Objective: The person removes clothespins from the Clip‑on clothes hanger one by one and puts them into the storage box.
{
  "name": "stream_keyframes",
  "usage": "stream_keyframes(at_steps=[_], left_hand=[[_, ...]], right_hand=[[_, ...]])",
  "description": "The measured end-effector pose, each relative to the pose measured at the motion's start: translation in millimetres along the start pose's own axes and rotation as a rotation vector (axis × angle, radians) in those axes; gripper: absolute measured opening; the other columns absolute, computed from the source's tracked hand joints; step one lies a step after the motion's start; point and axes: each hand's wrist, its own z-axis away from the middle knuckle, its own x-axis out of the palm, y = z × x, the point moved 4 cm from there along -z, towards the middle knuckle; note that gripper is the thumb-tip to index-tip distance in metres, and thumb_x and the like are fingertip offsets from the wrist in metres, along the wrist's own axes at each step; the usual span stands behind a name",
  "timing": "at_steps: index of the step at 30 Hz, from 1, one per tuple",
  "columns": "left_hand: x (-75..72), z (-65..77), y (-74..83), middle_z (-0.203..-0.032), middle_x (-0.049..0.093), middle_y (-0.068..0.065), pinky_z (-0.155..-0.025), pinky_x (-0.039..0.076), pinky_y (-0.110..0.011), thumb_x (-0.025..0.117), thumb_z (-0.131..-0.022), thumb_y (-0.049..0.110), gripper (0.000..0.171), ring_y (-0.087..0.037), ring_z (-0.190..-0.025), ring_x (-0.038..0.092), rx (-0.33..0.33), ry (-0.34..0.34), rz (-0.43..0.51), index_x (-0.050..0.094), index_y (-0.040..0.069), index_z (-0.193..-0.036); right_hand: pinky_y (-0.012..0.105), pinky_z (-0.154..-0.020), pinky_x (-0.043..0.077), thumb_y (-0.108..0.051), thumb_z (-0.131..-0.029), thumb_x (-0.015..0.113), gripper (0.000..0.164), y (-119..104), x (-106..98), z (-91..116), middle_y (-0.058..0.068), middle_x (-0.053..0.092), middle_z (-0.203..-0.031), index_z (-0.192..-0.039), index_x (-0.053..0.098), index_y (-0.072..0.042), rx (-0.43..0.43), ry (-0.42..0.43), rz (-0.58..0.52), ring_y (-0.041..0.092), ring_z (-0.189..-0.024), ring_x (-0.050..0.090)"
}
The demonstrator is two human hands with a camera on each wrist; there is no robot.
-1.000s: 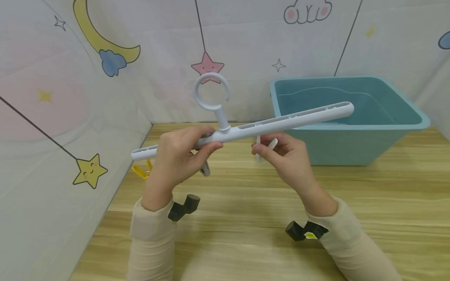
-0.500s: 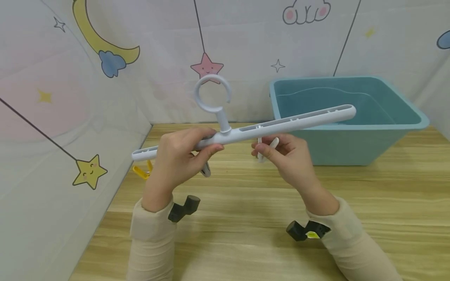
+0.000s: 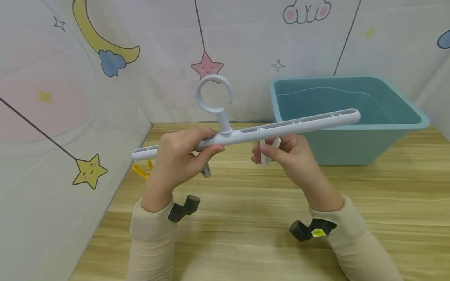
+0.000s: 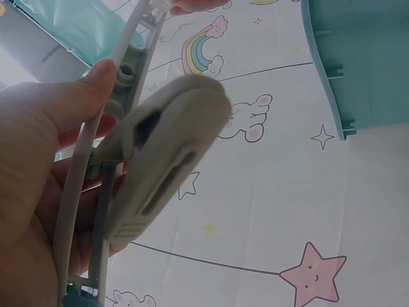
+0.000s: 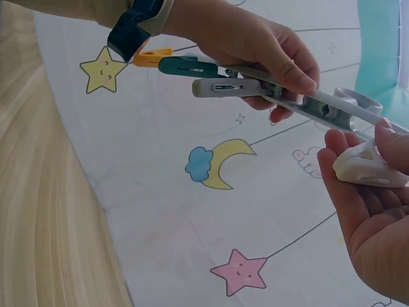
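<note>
My left hand grips a white clip hanger near the middle of its bar, beside the ring-shaped hook. The bar is raised above the table, its right end higher in the head view. Just under the right half of the bar, my right hand pinches a white clothespin between thumb and fingers, its top right at the bar's underside. A grey clothespin hangs from the bar by my left hand. In the right wrist view, a green clothespin and a yellow clothespin sit farther along the left half.
A blue-green plastic tub stands at the back right of the wooden table, behind the hanger's right end. A white cloth printed with stars and a moon covers the back and left side.
The hanger's right end has dipped a little and shifted right. My right hand has moved slightly right and down with the white clothespin. My left hand has hardly moved.
</note>
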Motion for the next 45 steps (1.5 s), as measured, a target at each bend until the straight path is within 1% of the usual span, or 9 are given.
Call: stream_keyframes(at_steps=[5, 9, 16, 20, 27, 32, 34, 39, 45], left_hand=[[-0.2, -0.9, 1.0, -0.076, 0.07, -0.007, -0.046, 0.039, -0.023, 0.057, -0.095, 0.04, 0.042, -0.012, -0.055, 0.055, 0.008, -0.003, 0.013, 0.066, 0.0, -0.092], [-0.2, -1.5, 1.8, -0.077, 0.07, -0.007, -0.046, 0.039, -0.023, 0.057, -0.095, 0.04, 0.041, -0.012, -0.055, 0.055, 0.019, 0.0, 0.026, 0.066, 0.0, -0.092], [0.1, -1.7, 2.7, -0.077, 0.07, -0.007, -0.046, 0.039, -0.022, 0.058, -0.095, 0.04, 0.04, -0.011, -0.056, 0.054, 0.034, 0.006, 0.046, 0.066, 0.001, -0.091], [0.7, -1.7, 3.4, -0.078, 0.07, -0.007, -0.047, 0.039, -0.022, 0.059, -0.094, 0.039, 0.04, -0.011, -0.057, 0.056, 0.045, 0.015, 0.067, 0.066, 0.0, -0.091], [1.6, -1.5, 5.1, -0.079, 0.071, -0.007, -0.05, 0.044, -0.023, 0.06, -0.093, 0.04, 0.042, -0.011, -0.06, 0.059, 0.039, 0.011, 0.114, 0.068, -0.001, -0.091], [2.2, -1.9, 7.4, -0.076, 0.07, -0.006, -0.053, 0.048, -0.026, 0.062, -0.092, 0.042, 0.043, -0.01, -0.059, 0.059, 0.039, 0.023, 0.174, 0.069, -0.001, -0.09], [2.1, -2.3, 9.1, -0.076, 0.07, -0.005, -0.055, 0.049, -0.027, 0.062, -0.092, 0.043, 0.043, -0.011, -0.06, 0.06, 0.041, 0.028, 0.196, 0.069, 0.0, -0.09], [1.0, -3.7, 13.6, -0.078, 0.071, -0.006, -0.057, 0.051, -0.029, 0.062, -0.092, 0.042, 0.042, -0.013, -0.064, 0.064, 0.054, 0.046, 0.215, 0.069, 0.0, -0.09], [2.6, -4.6, 16.8, -0.077, 0.07, -0.005, -0.056, 0.05, -0.028, 0.064, -0.091, 0.038, 0.038, -0.013, -0.063, 0.063, 0.068, 0.056, 0.246, 0.069, 0.0, -0.089]], right_hand=[[0.035, -0.074, 0.057, -0.012, -0.092, 0.064, 0.008, 0.0, 0.4, -3.5, 0.006, 0.068, -0.083, -0.086, 0.06, -0.009, -0.079, -0.171, -0.151, 0.018, -0.074, 0.066], [0.033, -0.074, 0.056, -0.015, -0.093, 0.063, 0.008, 0.5, 0.4, -5.3, 0.006, 0.067, -0.085, -0.087, 0.06, -0.01, -0.099, -0.273, -0.237, 0.017, -0.076, 0.066], [0.03, -0.073, 0.055, -0.017, -0.093, 0.063, 0.009, 2.3, 0.8, -6.3, 0.006, 0.068, -0.086, -0.09, 0.065, -0.009, -0.06, -0.371, -0.319, 0.017, -0.078, 0.067], [0.03, -0.073, 0.055, -0.016, -0.095, 0.06, 0.011, 3.3, 1.4, -5.9, 0.005, 0.068, -0.088, -0.096, 0.068, -0.007, -0.063, -0.44, -0.383, 0.015, -0.079, 0.067], [0.031, -0.078, 0.055, -0.016, -0.098, 0.055, 0.017, 8.6, 1.2, -2.7, 0.003, 0.066, -0.09, -0.103, 0.068, -0.006, -0.04, -0.56, -0.48, 0.012, -0.084, 0.065], [0.028, -0.078, 0.054, -0.022, -0.098, 0.055, 0.021, 12.1, 0.8, 0.2, -0.002, 0.067, -0.091, -0.107, 0.068, -0.008, -0.022, -0.64, -0.484, 0.009, -0.084, 0.064], [0.028, -0.078, 0.054, -0.023, -0.098, 0.055, 0.022, 12.3, 0.7, 0.2, -0.003, 0.068, -0.092, -0.107, 0.068, -0.008, -0.039, -0.661, -0.487, 0.008, -0.084, 0.065], [0.031, -0.079, 0.055, -0.019, -0.099, 0.054, 0.021, 10.7, 2.6, -0.5, -0.001, 0.068, -0.095, -0.111, 0.066, -0.007, -0.109, -0.711, -0.552, 0.009, -0.086, 0.067], [0.031, -0.081, 0.055, -0.017, -0.099, 0.053, 0.021, 14.8, 4.3, 1.9, 0.002, 0.066, -0.094, -0.115, 0.064, -0.008, -0.119, -0.763, -0.635, 0.011, -0.086, 0.066]])
